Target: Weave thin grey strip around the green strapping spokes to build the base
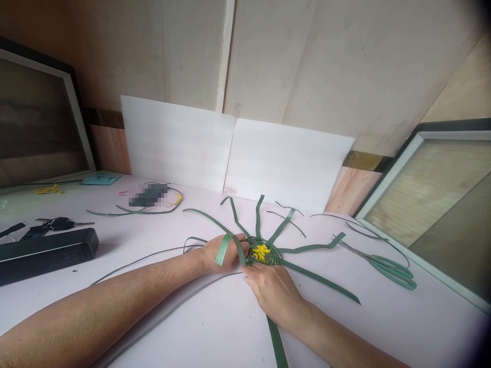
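A small round woven piece (pixel 268 259) of green plastic strapping lies in front of me, with a yellow patch (pixel 261 252) at its middle. Several flat green straps (pixel 324 280) spread outward from it like spokes. My left hand (pixel 224 254) is closed on the piece's left edge, its fingertips partly hidden. One bent strap (pixel 223 249) loops over the back of that hand. At the near edge, my right hand (pixel 272 286) pinches with thumb and finger, where a thin green strip (pixel 184 301) runs in from the lower left.
Green-handled scissors (pixel 391 268) lie at right, beside a framed panel (pixel 448 204). Loose thin strips (pixel 287 222) are scattered behind the woven piece. A black box (pixel 49 253) and keys (pixel 61 223) stand at left. White boards (pixel 284 158) lean on the back wall.
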`<action>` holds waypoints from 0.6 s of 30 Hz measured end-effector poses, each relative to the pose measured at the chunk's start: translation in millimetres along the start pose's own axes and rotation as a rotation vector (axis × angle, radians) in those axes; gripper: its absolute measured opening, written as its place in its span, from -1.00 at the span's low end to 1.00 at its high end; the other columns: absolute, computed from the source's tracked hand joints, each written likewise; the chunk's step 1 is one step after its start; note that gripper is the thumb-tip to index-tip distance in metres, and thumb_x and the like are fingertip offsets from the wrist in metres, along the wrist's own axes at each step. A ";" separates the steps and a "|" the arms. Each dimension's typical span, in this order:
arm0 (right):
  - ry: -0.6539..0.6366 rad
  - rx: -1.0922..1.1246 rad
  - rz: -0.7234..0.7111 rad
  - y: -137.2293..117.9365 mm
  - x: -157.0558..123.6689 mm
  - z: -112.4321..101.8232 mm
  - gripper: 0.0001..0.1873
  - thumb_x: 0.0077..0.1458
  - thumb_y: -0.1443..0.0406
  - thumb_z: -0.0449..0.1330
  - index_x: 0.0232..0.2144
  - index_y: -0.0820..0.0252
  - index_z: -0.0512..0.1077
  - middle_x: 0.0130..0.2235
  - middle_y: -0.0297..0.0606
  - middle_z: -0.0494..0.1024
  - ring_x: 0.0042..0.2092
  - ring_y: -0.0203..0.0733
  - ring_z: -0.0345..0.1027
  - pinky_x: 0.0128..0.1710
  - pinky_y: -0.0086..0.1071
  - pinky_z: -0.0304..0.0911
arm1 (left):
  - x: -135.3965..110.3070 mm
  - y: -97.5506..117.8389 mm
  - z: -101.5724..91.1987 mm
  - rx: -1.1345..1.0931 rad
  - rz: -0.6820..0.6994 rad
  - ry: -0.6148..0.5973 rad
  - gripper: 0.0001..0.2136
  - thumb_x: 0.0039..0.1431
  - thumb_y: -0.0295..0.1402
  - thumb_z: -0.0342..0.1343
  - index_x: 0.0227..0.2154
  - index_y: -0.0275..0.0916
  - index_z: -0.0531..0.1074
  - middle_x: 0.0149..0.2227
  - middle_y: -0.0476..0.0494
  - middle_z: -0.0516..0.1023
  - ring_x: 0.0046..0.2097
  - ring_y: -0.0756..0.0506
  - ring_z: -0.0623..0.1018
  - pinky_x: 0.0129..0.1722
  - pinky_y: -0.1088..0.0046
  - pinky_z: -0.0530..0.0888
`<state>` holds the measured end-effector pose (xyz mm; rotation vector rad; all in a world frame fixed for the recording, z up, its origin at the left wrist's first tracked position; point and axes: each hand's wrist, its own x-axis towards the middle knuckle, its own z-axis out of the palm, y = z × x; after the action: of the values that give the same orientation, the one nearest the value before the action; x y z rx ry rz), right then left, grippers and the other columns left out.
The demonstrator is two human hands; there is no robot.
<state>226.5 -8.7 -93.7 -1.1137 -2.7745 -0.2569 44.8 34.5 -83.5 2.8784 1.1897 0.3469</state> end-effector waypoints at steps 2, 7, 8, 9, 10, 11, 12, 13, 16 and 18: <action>0.022 0.064 -0.075 3.2 -0.9 -2.0 -0.77 0.10 0.55 0.02 -0.49 0.23 0.34 -0.44 -0.33 0.43 -0.46 -0.31 0.24 -0.52 -0.39 -0.03 | 0.8 -0.8 1.9 0.011 -0.002 0.002 -0.94 0.08 -0.51 0.04 -0.42 -0.22 0.32 -0.32 -0.03 0.37 -0.44 0.02 0.38 -0.49 0.49 0.31; 0.066 0.067 -0.320 18.9 -13.1 -3.2 -0.66 -0.07 0.69 -0.12 -0.50 0.21 0.24 -0.44 -0.34 0.29 -0.45 -0.30 0.08 -0.46 -0.39 -0.02 | 2.1 -0.3 5.6 0.052 -0.019 0.014 -0.91 0.20 -0.48 -0.02 -0.37 -0.22 0.36 -0.29 -0.06 0.38 -0.41 0.01 0.41 -0.47 0.48 0.32; 0.085 0.081 -0.341 22.5 -16.0 -3.0 -0.64 -0.06 0.70 -0.14 -0.50 0.21 0.23 -0.44 -0.34 0.26 -0.43 -0.29 0.06 -0.45 -0.38 -0.02 | 2.0 0.2 5.3 0.052 -0.015 0.019 -0.90 0.22 -0.47 -0.02 -0.36 -0.22 0.37 -0.29 -0.06 0.38 -0.41 0.01 0.42 -0.46 0.49 0.33; 0.107 0.127 -0.349 26.1 -18.5 -2.8 -0.64 -0.02 0.69 -0.16 -0.50 0.20 0.23 -0.43 -0.34 0.24 -0.42 -0.28 0.06 -0.43 -0.38 0.00 | 1.9 0.7 4.8 0.052 -0.014 0.021 -0.90 0.23 -0.46 -0.03 -0.36 -0.22 0.37 -0.29 -0.06 0.38 -0.41 0.01 0.42 -0.46 0.49 0.34; 0.138 0.207 -0.330 29.3 -20.2 -2.8 -0.65 0.04 0.66 -0.17 -0.49 0.20 0.22 -0.41 -0.33 0.23 -0.40 -0.28 0.07 -0.42 -0.39 0.02 | 1.7 1.2 4.0 0.054 -0.015 0.019 -0.90 0.23 -0.46 -0.02 -0.36 -0.22 0.38 -0.29 -0.05 0.39 -0.41 0.01 0.42 -0.46 0.50 0.34; 0.176 0.314 -0.288 32.3 -20.9 -3.0 -0.67 0.12 0.61 -0.17 -0.48 0.19 0.22 -0.39 -0.32 0.24 -0.38 -0.27 0.09 -0.40 -0.40 0.06 | 1.6 1.7 3.1 0.056 -0.016 0.015 -0.90 0.23 -0.47 -0.02 -0.36 -0.22 0.38 -0.29 -0.05 0.39 -0.41 0.01 0.42 -0.46 0.50 0.33; 0.219 0.434 -0.232 34.7 -20.5 -3.5 -0.70 0.19 0.55 -0.15 -0.47 0.18 0.23 -0.37 -0.31 0.25 -0.35 -0.27 0.12 -0.38 -0.40 0.10 | 1.5 2.1 2.2 0.059 -0.016 0.009 -0.90 0.22 -0.47 -0.02 -0.37 -0.22 0.38 -0.29 -0.04 0.39 -0.42 0.01 0.42 -0.46 0.50 0.33; 0.258 0.552 -0.173 36.6 -18.8 -4.3 -0.73 0.24 0.48 -0.12 -0.46 0.18 0.22 -0.35 -0.30 0.25 -0.33 -0.26 0.15 -0.35 -0.40 0.14 | 1.4 2.4 1.6 0.061 -0.016 0.000 -0.89 0.22 -0.48 -0.02 -0.37 -0.22 0.38 -0.29 -0.04 0.39 -0.42 0.01 0.42 -0.46 0.50 0.33; 0.277 0.816 -0.007 38.4 -5.9 -8.0 -0.78 0.24 0.40 -0.06 -0.47 0.16 0.18 -0.40 -0.35 0.26 -0.34 -0.27 0.20 -0.32 -0.39 0.17 | 1.4 2.3 1.7 0.064 -0.012 -0.020 -0.89 0.19 -0.51 -0.01 -0.36 -0.22 0.38 -0.28 -0.06 0.40 -0.41 -0.01 0.44 -0.46 0.49 0.34; 0.229 0.897 0.070 37.4 7.9 -9.2 -0.78 0.18 0.44 -0.03 -0.51 0.16 0.16 -0.45 -0.41 0.24 -0.40 -0.30 0.18 -0.36 -0.42 0.14 | 1.8 1.5 3.3 0.072 -0.013 -0.016 -0.90 0.17 -0.52 -0.01 -0.36 -0.23 0.38 -0.25 -0.08 0.42 -0.37 -0.03 0.47 -0.43 0.48 0.37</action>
<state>247.4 21.3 -79.2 -0.8440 -2.2022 0.7441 47.8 34.9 -86.2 2.9260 1.2434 0.2859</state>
